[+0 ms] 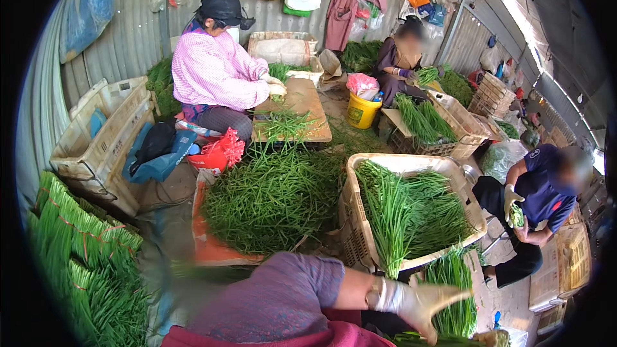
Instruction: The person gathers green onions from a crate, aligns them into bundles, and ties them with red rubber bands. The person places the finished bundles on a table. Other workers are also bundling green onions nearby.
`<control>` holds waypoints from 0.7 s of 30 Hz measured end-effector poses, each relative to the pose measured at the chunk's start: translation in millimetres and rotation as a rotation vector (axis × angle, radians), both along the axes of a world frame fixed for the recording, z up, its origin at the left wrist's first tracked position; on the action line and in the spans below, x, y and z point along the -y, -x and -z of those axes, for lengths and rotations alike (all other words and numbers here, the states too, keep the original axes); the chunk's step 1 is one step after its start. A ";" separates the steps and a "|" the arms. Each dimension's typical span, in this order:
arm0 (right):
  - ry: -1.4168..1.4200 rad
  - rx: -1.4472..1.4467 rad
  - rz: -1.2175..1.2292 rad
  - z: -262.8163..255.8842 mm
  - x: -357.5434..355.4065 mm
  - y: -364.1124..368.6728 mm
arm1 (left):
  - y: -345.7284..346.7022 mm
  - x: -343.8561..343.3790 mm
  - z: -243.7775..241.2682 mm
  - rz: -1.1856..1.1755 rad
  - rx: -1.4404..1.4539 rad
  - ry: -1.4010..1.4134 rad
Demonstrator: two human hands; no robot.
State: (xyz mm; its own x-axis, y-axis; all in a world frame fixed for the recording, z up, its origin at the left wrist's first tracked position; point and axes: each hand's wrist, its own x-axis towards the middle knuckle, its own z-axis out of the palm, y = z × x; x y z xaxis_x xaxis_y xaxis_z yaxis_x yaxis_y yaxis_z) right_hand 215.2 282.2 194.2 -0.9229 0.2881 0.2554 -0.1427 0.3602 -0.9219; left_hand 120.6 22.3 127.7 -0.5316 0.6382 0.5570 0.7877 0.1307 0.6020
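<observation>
My left hand [417, 303], in a pale glove with a wrapped cuff, reaches right with thumb and fingers spread and nothing between them. It is over or beside a pile of long green stalks, like garlic chives [450, 289], lying on a board. More green stalks [434, 340] lie below it at the bottom edge. A tan, glove-like shape [492, 338] at their right end may be my right hand; it is cut off, so its grip cannot be made out. Beyond my forearm, a cream plastic crate [409, 158] holds long chives [385, 212].
Loose green trimmings [274, 197] cover the floor ahead. Tied chive bundles [87, 231] are stacked at left, near cream crates [103, 135]. A person in pink checks [217, 70] works at a low wooden board [301, 101]. Two other people [402, 58] [540, 193] sit at right, handling greens.
</observation>
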 end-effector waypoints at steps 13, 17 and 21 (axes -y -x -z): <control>0.615 -0.265 -0.301 5.9 -1.9 -6.0 | -4.1 -110.1 21.4 0.562 0.832 -0.066; 0.646 -0.119 -0.413 12.8 -46.9 -27.7 | -7.2 -129.1 7.5 0.967 1.239 0.023; 0.764 -0.133 -0.576 16.0 -51.3 -34.7 | -28.1 -148.7 23.2 1.143 1.439 0.203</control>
